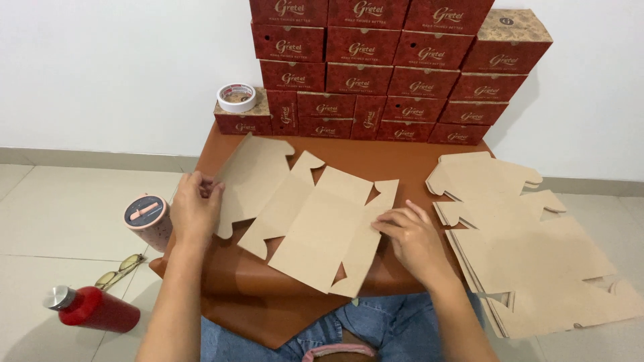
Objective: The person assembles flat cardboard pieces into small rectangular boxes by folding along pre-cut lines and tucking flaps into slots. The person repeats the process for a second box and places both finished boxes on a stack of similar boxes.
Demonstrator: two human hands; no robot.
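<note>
A flat die-cut kraft box blank (315,224) lies unfolded in the middle of the frame on a brown leatherette mat (255,302), its panels still level and none of the flaps raised, so by the look of it the folding has barely begun. The left hand (194,208) pinches the blank's left flap at its edge, thumb and fingers closed on the cardboard. The right hand (412,238) rests palm down on the right side panel, fingers held loosely together and pressing the board flat.

At the top of the frame a wall of finished dark red boxes (382,67) stands stacked, one with a roll of tape (236,97) on top. At the right a thick pile of unfolded blanks (530,255) waits, so much appears left to fold.

At lower left a red bottle (94,308), a pair of glasses (119,269) and a speckled pink tumbler (147,218) sit on the tiled floor. The pile of blanks runs off the frame at lower right, so its count cannot be told; the underside of the blank is hidden
</note>
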